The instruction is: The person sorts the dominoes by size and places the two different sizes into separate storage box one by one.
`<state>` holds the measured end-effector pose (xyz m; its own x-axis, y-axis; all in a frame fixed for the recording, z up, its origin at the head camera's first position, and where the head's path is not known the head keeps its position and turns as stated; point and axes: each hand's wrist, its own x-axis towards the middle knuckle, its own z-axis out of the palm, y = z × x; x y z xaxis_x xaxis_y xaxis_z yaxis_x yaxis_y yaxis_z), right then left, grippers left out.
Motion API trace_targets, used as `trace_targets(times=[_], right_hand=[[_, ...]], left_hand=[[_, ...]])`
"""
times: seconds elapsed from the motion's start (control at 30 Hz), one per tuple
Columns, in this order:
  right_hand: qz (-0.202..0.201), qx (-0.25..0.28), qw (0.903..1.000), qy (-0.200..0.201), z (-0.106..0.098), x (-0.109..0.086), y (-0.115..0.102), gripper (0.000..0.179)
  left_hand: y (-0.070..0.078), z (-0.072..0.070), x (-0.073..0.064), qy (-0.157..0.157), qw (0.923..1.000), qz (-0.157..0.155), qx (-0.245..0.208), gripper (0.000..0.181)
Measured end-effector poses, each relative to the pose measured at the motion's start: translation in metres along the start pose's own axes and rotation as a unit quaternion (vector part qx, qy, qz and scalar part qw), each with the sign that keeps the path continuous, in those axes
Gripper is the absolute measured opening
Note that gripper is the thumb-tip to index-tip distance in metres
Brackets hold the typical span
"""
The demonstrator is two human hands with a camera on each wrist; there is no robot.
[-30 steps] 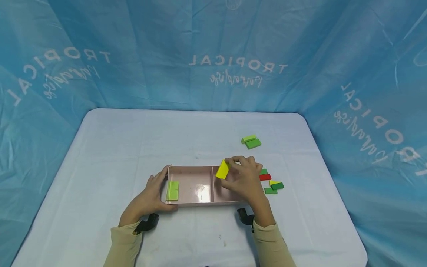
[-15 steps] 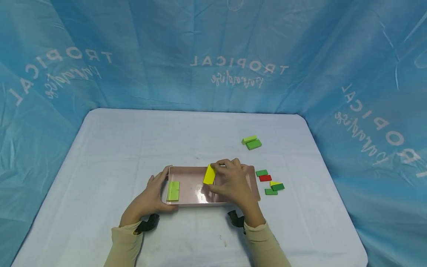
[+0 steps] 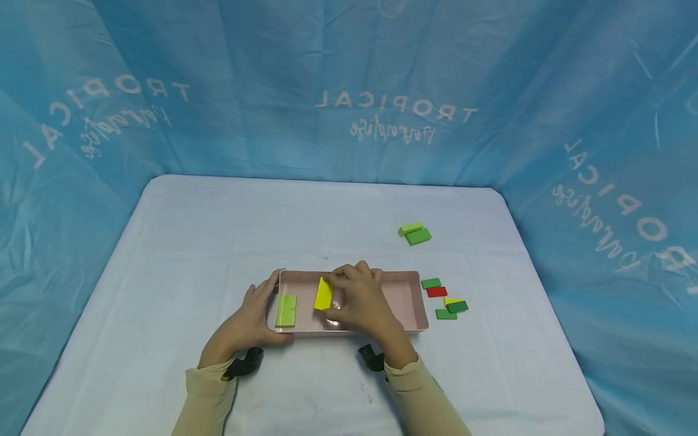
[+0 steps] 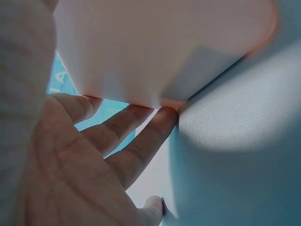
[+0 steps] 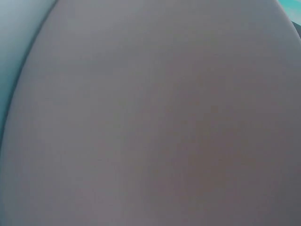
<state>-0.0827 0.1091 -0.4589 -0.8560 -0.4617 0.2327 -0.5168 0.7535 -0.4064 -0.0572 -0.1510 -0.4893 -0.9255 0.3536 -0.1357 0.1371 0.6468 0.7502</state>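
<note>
Thumb and fingers of the right hand point(image 3: 360, 300) pinch a yellow block point(image 3: 323, 294) by its right side, over the pink tray point(image 3: 403, 303); the block tilts a little, and I can't tell whether its lower end touches the tray's floor. The left hand point(image 3: 245, 324) grips the tray's left end, thumb along the near wall, fingers spread against the end, as the left wrist view shows; just inside from those fingers, flat by the end wall, lies a light green piece point(image 3: 286, 311), well to the left of the right fingers.

Out to the right of the right fingers, on the white table point(image 3: 218, 230) just beyond the tray, sits a small cluster: an upper green block point(image 3: 431, 283) nearest the tray's far corner, a red block point(image 3: 437, 292) beside it, then a second yellow block point(image 3: 452, 300) partly covered by a dark green block point(image 3: 457, 307), with a lower green block point(image 3: 446, 315) nearest the person; farther off, beyond the right fingers and to their right, a lime block point(image 3: 411, 229) and a mid-green block point(image 3: 418, 237) lie side by side; a blue curtain point(image 3: 338, 72) hangs behind the table; the right wrist view is mostly a blurred pale surface.
</note>
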Motion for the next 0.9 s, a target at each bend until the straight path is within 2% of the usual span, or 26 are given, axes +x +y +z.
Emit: trace_targets(times=[0.17, 0.4, 0.57, 0.9], right_hand=[[-0.023, -0.011, 0.9993, -0.026, 0.006, 0.005, -0.008, 0.061], [-0.068, -0.031, 0.9934, -0.086, 0.014, 0.014, -0.016, 0.057], [-0.100, -0.052, 0.9888, -0.097, 0.016, 0.019, -0.018, 0.054], [-0.112, -0.068, 0.9835, -0.125, 0.024, 0.023, -0.022, 0.052]], left_hand=[[-0.001, -0.001, 0.000, -0.004, 1.0000, 0.000, 0.000, 0.135], [-0.003, -0.002, 0.001, -0.009, 0.9999, 0.007, -0.009, 0.133], [-0.002, -0.004, 0.002, -0.008, 0.9998, 0.013, -0.010, 0.133], [-0.003, -0.003, -0.001, -0.009, 0.9998, 0.013, -0.011, 0.134]])
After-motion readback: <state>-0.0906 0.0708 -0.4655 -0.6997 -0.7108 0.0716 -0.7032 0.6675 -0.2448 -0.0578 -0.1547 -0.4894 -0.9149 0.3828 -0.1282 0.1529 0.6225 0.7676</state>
